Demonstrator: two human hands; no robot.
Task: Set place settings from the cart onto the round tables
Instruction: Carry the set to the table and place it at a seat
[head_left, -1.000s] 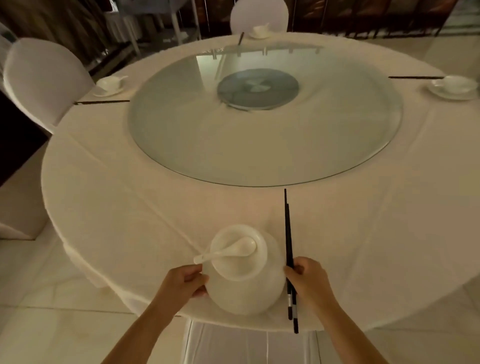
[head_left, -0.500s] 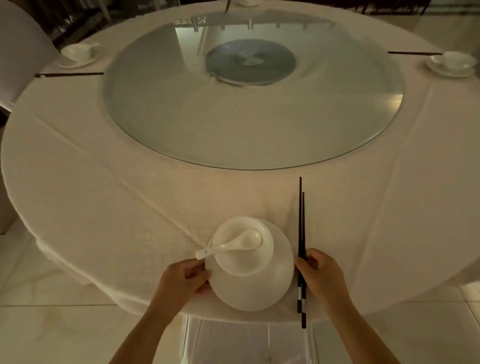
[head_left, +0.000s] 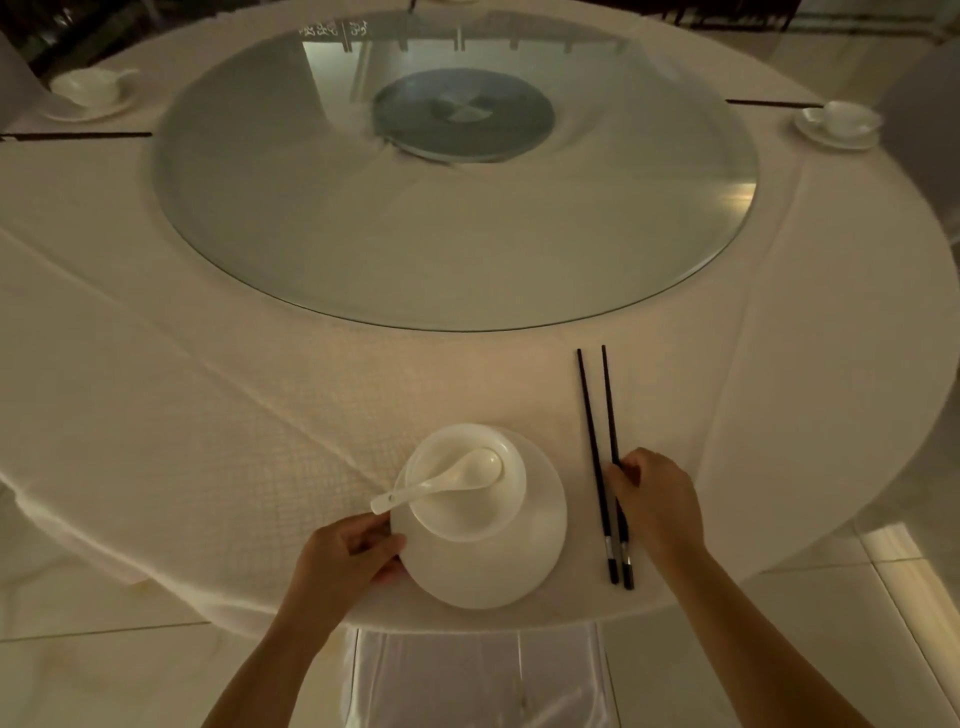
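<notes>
Head view: chopsticks (head_left: 602, 462) point toward the table's centre.

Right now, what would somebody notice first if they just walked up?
Probably the big glass turntable in the table's middle. Then the near place setting: a white spoon in a bowl on a plate, left hand holding the plate's edge, right hand on black chopsticks.

we see a dim, warm-tinted scene with soft grain. the glass turntable (head_left: 457, 176) throws a pale reflection at 12 o'clock and a small glare patch at 3 o'clock. the worktop (head_left: 156, 364) bows strongly toward the edges from the wide lens. the far bowl (head_left: 844, 122) at 2 o'clock smears with motion blur.
</notes>
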